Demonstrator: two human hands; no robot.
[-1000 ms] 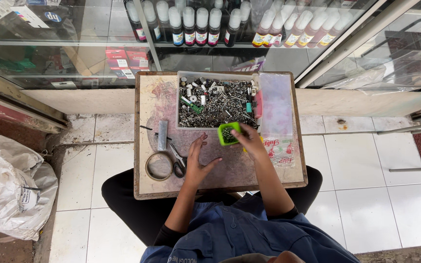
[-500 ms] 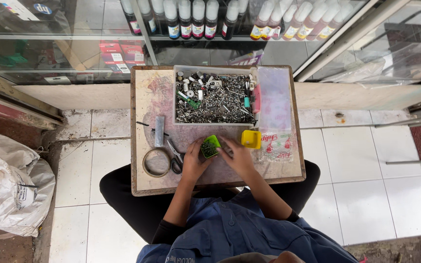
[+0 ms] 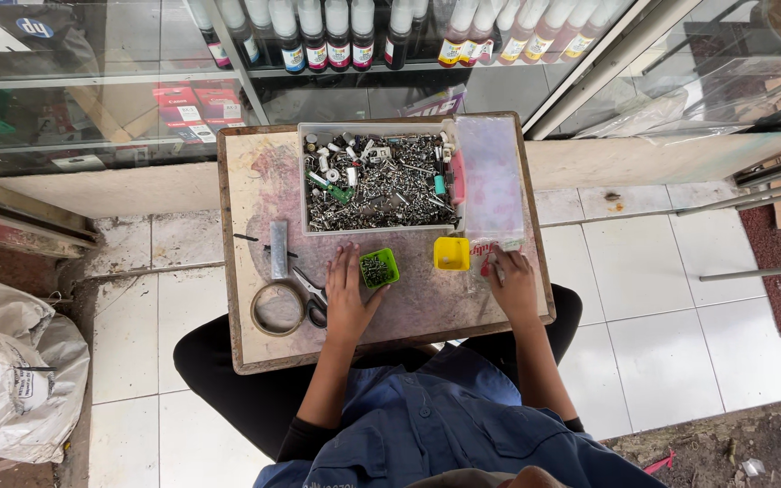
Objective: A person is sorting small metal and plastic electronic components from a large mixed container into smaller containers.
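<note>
I see row of white-capped ink bottles [image 3: 336, 36] with coloured labels on glass shelf up top; red flat packages [image 3: 193, 107] on shelf below, left. Worn wooden board [image 3: 264, 199] on my lap, near edge at my knees, white tile floor [image 3: 653, 352] open to right. My left hand [image 3: 347, 294] flat, fingers spread, touching small green square tray [image 3: 379, 268] of screws. My right hand [image 3: 510, 285] pinching thin tool, just right of small yellow square tray [image 3: 451, 254]. Clear plastic box [image 3: 377, 181] of mixed metal parts beyond both.
</note>
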